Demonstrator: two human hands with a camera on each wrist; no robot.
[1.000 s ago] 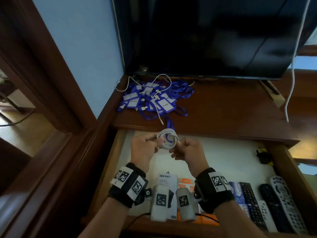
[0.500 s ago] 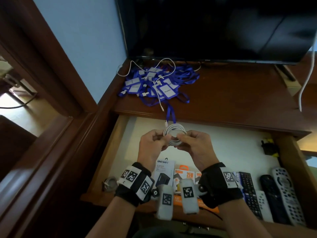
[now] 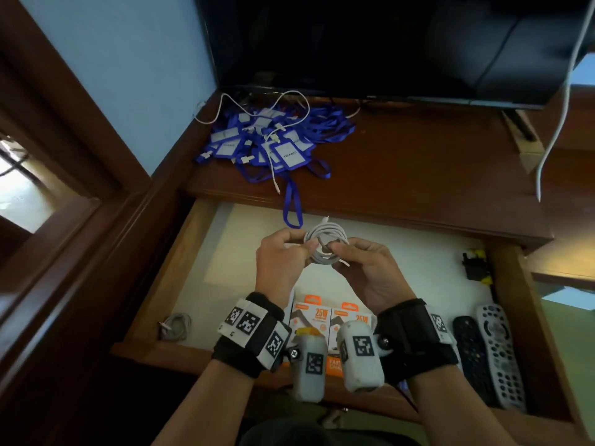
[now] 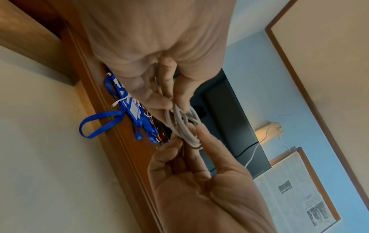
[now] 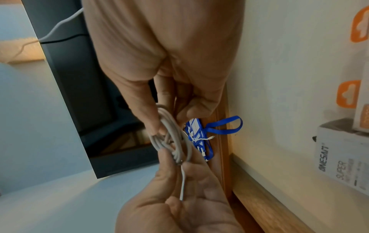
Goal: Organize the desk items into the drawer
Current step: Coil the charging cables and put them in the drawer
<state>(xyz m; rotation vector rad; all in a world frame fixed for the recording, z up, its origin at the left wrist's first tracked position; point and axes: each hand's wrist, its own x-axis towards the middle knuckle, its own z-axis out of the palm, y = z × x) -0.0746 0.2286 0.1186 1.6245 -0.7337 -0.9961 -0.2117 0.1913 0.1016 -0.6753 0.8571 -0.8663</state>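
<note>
Both hands, the left hand (image 3: 280, 259) and the right hand (image 3: 370, 268), pinch a coiled white cable (image 3: 326, 244) above the open drawer (image 3: 370, 220). A loose grip could let the coil spring apart.

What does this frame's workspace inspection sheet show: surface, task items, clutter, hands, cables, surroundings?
Surface: wooden desk, drawer open below it.
Job's things: coiled white cable held over the drawer; blue lanyard badges piled on the desk.
Clutter: in the drawer, charger boxes, remotes, grey cable.
Grippers: left hand and right hand both pinch the coil.
Cables: loose white cable across the badges.
Surroundings: dark screen, blue wall.
</note>
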